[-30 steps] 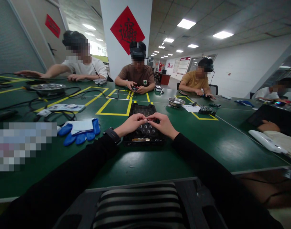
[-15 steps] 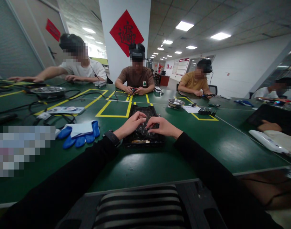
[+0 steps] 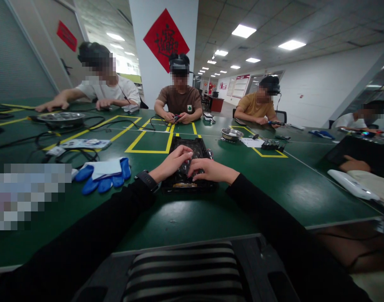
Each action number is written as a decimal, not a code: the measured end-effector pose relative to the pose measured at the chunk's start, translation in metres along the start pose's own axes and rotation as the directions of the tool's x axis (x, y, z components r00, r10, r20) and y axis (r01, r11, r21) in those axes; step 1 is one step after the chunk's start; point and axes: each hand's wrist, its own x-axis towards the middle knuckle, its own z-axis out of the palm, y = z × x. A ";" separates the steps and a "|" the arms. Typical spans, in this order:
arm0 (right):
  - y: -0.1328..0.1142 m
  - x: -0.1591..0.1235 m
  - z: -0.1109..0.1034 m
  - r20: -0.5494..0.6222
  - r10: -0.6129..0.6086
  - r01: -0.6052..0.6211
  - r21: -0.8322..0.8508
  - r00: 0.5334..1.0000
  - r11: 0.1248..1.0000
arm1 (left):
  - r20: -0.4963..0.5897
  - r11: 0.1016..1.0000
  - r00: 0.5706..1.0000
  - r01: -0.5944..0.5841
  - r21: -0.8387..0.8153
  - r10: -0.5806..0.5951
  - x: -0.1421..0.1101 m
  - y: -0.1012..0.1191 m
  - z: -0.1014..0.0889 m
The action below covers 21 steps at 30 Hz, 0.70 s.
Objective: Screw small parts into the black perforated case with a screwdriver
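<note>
Case (image 3: 191, 190), black, mid table (image 3: 242, 209) – L hand (image 3: 172, 162) over its left side, R hand (image 3: 213, 170) over its right, fingers of both bent; can't tell if either's pinching anything. Blue gloves (image 3: 108, 183) left, metal bowl (image 3: 231, 135) far right, w/ paper (image 3: 252, 143) beside.

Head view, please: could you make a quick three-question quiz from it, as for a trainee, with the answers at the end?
1. True or false: the left hand and right hand both have fingers over the black tray.
2. Which wrist wears the watch? A) right B) left C) neither
3. Fill in: the gloves nearest the watch are white and ____.

Key: 1 true; 2 B; 3 blue.
</note>
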 end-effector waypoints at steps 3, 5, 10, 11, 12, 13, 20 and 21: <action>0.000 0.000 0.001 0.008 0.001 0.000 -0.049 1.000 0.999 | -0.002 1.000 1.000 0.003 0.012 -0.003 -0.001 0.002 0.000; 0.000 0.000 0.002 0.007 -0.002 0.002 -0.071 1.000 0.998 | -0.001 1.000 1.000 0.002 0.018 -0.002 -0.001 0.002 0.000; -0.002 0.000 0.001 0.013 0.001 0.001 -0.100 1.000 0.995 | 0.006 1.000 1.000 -0.004 0.008 0.004 -0.001 0.001 0.000; -0.002 0.001 0.001 0.016 0.001 0.000 -0.103 1.000 0.995 | 0.008 1.000 1.000 -0.002 0.006 0.002 0.000 0.001 0.000; -0.003 0.001 0.001 0.016 0.001 0.001 -0.105 1.000 0.994 | 0.009 1.000 1.000 0.000 0.007 0.000 0.000 0.000 0.000; -0.003 0.001 0.001 0.013 -0.002 0.003 -0.107 1.000 0.994 | 0.010 1.000 1.000 0.001 0.010 -0.001 0.000 0.000 0.000; -0.004 0.001 0.001 0.001 -0.008 0.008 -0.100 1.000 0.995 | 0.006 1.000 1.000 0.003 0.012 -0.003 0.001 -0.001 -0.001; -0.005 0.001 0.001 0.002 -0.005 0.005 -0.093 1.000 0.996 | 0.005 1.000 1.000 0.005 0.014 -0.005 0.001 -0.001 -0.001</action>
